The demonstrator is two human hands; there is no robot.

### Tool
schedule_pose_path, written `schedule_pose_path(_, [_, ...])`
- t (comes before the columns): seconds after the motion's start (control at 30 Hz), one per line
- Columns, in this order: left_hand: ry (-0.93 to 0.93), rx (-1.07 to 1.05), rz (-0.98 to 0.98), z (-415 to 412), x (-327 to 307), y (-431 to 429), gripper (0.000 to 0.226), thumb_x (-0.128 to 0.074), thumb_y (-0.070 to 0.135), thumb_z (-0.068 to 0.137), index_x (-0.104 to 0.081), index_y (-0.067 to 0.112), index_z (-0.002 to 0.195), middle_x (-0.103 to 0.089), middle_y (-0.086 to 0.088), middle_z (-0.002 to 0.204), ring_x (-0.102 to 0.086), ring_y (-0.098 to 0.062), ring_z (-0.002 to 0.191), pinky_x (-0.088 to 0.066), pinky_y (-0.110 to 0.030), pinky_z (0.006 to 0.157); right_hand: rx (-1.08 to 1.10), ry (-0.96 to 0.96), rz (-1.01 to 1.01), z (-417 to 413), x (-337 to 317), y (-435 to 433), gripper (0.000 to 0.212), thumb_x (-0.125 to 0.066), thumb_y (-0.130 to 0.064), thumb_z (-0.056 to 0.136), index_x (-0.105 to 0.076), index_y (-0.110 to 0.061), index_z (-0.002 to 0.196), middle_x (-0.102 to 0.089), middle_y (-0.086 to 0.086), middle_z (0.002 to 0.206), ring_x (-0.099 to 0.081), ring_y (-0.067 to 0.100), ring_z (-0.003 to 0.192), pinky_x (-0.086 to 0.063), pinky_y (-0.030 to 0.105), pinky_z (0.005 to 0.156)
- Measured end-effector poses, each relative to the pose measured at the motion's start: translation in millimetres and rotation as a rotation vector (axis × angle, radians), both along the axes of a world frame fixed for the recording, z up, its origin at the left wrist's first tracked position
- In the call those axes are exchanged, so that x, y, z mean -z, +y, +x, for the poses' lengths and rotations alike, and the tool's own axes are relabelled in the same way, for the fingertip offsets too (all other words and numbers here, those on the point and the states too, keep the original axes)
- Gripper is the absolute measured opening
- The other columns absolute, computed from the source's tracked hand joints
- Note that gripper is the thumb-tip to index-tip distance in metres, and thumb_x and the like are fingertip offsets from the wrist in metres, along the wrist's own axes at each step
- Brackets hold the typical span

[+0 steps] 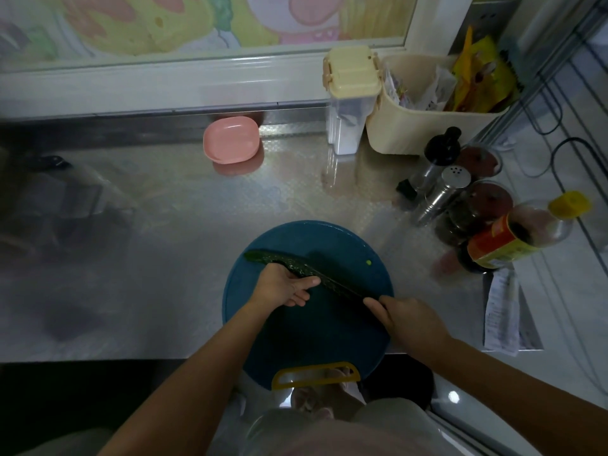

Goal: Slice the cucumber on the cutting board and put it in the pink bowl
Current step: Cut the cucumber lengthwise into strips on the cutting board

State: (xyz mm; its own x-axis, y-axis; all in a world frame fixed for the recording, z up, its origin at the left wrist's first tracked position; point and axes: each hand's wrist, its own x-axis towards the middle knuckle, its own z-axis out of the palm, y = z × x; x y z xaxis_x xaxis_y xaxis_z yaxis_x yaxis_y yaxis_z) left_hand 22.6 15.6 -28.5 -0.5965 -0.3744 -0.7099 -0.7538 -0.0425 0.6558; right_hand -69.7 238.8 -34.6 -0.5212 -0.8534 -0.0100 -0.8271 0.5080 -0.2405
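Steel counter (197,209): cream basket (388,130) holds packets (477,77); left fingers (307,282) clamp cucumber (279,259), right fingers (373,304) knife (335,263)

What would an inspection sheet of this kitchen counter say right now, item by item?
Surface: shiny metal counter, dimly lit.
Job's things: cucumber lies on the round blue cutting board, no slices seen; a small green bit lies beside it; pink bowl is empty, at the far edge.
Clutter: cream-lidded container, cream basket of packets, shakers and jars, sauce bottle, paper slip, all on the right.
Hands: left hand holds the cucumber; right hand grips what looks like a dark knife.
Cables: dark cords at the far right.
Surroundings: window frame behind, with a cartoon picture.
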Motion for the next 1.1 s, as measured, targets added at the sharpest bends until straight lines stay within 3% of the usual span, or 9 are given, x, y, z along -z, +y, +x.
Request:
schedule_pose_path(0.1, [0.009,-0.007,0.002,0.0,-0.4,-0.1,0.022,-0.075,0.030,0.078,-0.063,0.012,0.078,-0.067,-0.008,0.066,-0.061,-0.011,0.049,-0.046,-0.018,0.047,-0.207,0.108,0.162,-9.5,-2.3,-0.3,0.062,-0.085,-0.046,0.055,-0.055,-0.012,0.097,-0.052,-0.001,0.050,-0.045,0.013,0.031,-0.029,0.022,0.028])
schedule_pose_path(0.23, [0.008,-0.006,0.013,-0.3,-1.4,-0.8,0.021,-0.075,0.030,0.078,-0.064,0.012,0.080,-0.067,-0.008,0.067,-0.061,-0.011,0.049,-0.046,-0.017,0.046,-0.169,0.062,0.147,-10.1,-10.2,-3.3,0.067,-0.018,-0.058,0.096,-0.068,-0.014,0.090,-0.044,-0.007,0.054,-0.052,0.013,0.040,-0.020,0.022,0.039])
schedule_pose_path(0.33, [0.004,0.003,0.016,-0.4,-2.0,-1.5,0.021,-0.075,0.030,0.079,-0.064,0.012,0.082,-0.068,-0.007,0.068,-0.062,-0.011,0.052,-0.047,-0.017,0.048,-0.202,0.160,0.195,-13.9,-2.8,-2.1,0.043,-0.079,-0.039,0.070,-0.057,-0.015,0.097,-0.049,-0.003,0.048,-0.045,0.013,0.030,-0.018,0.021,0.030])
schedule_pose_path(0.43, [0.000,0.009,0.027,-0.7,-2.3,-3.3,0.021,-0.075,0.030,0.079,-0.065,0.012,0.083,-0.068,-0.007,0.069,-0.062,-0.012,0.054,-0.047,-0.017,0.049,-0.120,0.043,0.145,-14.0,-17.1,-7.6,0.010,-0.060,-0.026,0.089,-0.058,-0.016,0.091,-0.060,0.002,0.057,-0.057,0.015,0.044,-0.026,0.022,0.040])
schedule_pose_path(0.53, [-0.009,0.019,0.038,-1.5,-2.6,-5.3,0.021,-0.075,0.031,0.078,-0.065,0.013,0.081,-0.068,-0.007,0.070,-0.063,-0.012,0.054,-0.046,-0.018,0.049,-0.008,-0.226,0.188,-11.9,-16.0,-8.8,0.074,-0.003,-0.060,0.087,-0.060,-0.013,0.092,-0.065,0.008,0.081,-0.063,0.023,0.077,-0.036,0.025,0.061])
schedule_pose_path(0.67, [-0.017,0.031,0.065,-2.6,-4.0,-7.4,0.021,-0.075,0.030,0.079,-0.065,0.012,0.081,-0.068,-0.008,0.071,-0.063,-0.013,0.056,-0.049,-0.019,0.053,-0.007,-0.229,0.172,-16.5,-15.6,-7.7,0.111,0.030,-0.080,0.060,-0.059,-0.020,0.090,-0.043,-0.007,0.062,-0.053,0.014,0.063,-0.031,0.021,0.058])
schedule_pose_path(0.8, [-0.009,0.033,0.069,-2.1,-2.4,-9.0,0.022,-0.076,0.030,0.077,-0.065,0.011,0.079,-0.068,-0.006,0.067,-0.063,-0.011,0.054,-0.049,-0.018,0.052,0.052,-0.246,0.177,-14.1,-19.2,-10.0,0.071,0.003,-0.067,0.078,-0.052,-0.022,0.081,-0.054,-0.003,0.066,-0.055,0.016,0.064,-0.032,0.022,0.058])
schedule_pose_path(0.93, [-0.007,0.026,0.064,-2.1,0.3,-9.7,0.021,-0.077,0.028,0.076,-0.065,0.011,0.079,-0.067,-0.005,0.064,-0.063,-0.011,0.052,-0.047,-0.018,0.049,0.078,-0.156,0.209,-8.1,-17.7,-10.0,0.097,0.035,-0.077,0.059,-0.045,-0.025,0.077,-0.060,0.000,0.068,-0.064,0.021,0.072,-0.033,0.024,0.055])
schedule_pose_path(1.1, [0.007,0.008,0.057,-0.9,3.6,-9.3,0.021,-0.079,0.026,0.075,-0.066,0.010,0.079,-0.067,-0.008,0.063,-0.062,-0.013,0.050,-0.045,-0.018,0.045,-0.026,-0.001,0.424,-1.2,-29.4,-22.9,0.091,0.015,-0.054,0.094,-0.066,-0.016,0.077,-0.043,0.002,0.045,-0.055,0.013,0.041,-0.012,0.019,0.032])
